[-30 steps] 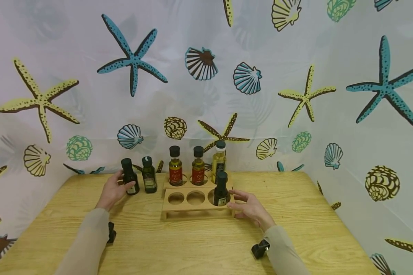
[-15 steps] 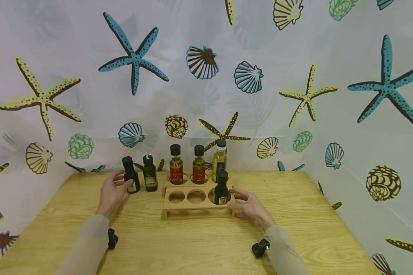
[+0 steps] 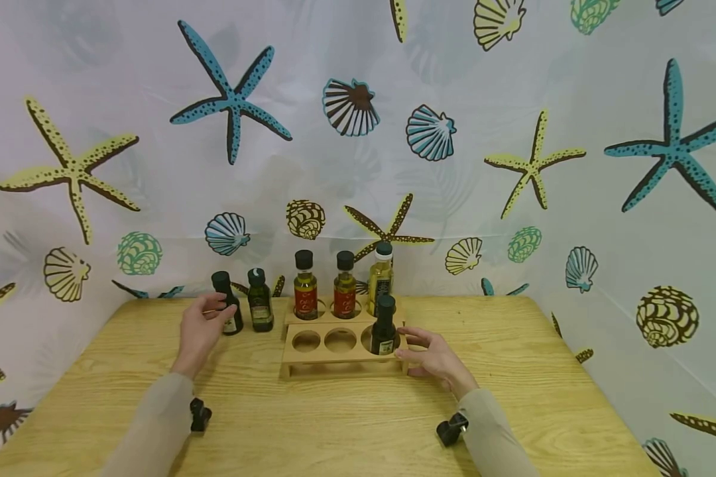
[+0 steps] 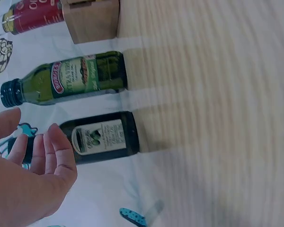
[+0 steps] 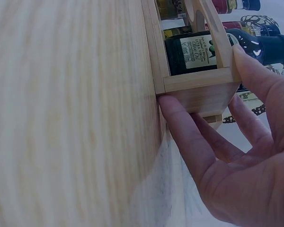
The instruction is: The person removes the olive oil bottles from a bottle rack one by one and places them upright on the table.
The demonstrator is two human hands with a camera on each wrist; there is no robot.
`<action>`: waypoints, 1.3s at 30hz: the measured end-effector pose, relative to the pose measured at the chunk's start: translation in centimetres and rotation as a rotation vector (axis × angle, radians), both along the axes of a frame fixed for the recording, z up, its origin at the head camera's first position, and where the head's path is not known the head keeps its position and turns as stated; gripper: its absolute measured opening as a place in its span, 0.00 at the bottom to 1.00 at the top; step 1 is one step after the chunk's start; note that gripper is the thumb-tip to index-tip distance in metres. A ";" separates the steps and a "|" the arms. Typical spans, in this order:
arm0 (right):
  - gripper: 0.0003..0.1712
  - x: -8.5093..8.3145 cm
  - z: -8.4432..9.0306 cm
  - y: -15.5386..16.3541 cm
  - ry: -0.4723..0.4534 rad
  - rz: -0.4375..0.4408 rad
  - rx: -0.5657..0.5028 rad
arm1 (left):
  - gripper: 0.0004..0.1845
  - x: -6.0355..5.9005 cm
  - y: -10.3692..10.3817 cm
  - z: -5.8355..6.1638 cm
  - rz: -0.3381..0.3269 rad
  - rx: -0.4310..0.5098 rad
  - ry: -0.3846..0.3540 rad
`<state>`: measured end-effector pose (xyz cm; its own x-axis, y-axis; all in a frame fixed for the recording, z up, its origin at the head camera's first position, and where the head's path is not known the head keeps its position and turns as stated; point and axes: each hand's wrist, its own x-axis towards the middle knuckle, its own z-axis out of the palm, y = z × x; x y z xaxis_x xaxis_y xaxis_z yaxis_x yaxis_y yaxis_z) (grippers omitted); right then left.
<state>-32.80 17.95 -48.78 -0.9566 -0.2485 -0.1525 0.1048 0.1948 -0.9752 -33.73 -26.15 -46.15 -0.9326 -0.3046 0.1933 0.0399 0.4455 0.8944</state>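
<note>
My left hand (image 3: 199,331) is at a small dark olive oil bottle (image 4: 102,137) standing left of the rack. In the left wrist view its fingers are loosely bent in front of the bottle's neck, thumb apart, without gripping it. A green olive oil bottle (image 4: 75,79) stands upright beside that one. At the right end of a two-tier wooden bottle rack (image 3: 319,359), my right hand (image 3: 438,363) holds the end panel, with the thumb at its upper edge and a fingertip low on its side. Another dark bottle (image 3: 384,331) sits in the front right hole.
Two red-labelled bottles (image 3: 305,301) and a pale yellow oil bottle (image 3: 380,281) fill the rack's back row. Two round holes (image 3: 340,342) of the front row hold nothing. A patterned cloth (image 3: 358,179) closes off the table's (image 3: 334,424) back and sides.
My left hand has shifted slightly right and up, from beside the dark bottle to in front of it, its fingers coming off the glass. The right hand and rack have stayed put.
</note>
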 end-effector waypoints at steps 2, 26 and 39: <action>0.35 0.0 0.0 0.0 0.000 -0.003 0.000 | 0.23 0.0 0.5 0.1 -0.020 -0.006 0.009; 0.35 0.1 0.1 -0.2 -0.006 -0.012 0.006 | 0.14 0.8 5.0 0.5 -0.266 0.013 -0.003; 0.34 0.2 0.0 -0.1 0.001 -0.014 0.007 | 0.15 0.4 7.9 0.3 -0.361 0.014 -0.013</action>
<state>-32.61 17.88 -48.75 -0.9601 -0.2337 -0.1533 0.1068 0.1999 -0.9740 -33.30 -18.30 -45.85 -0.9829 0.0428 0.1794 0.1816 0.3927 0.9016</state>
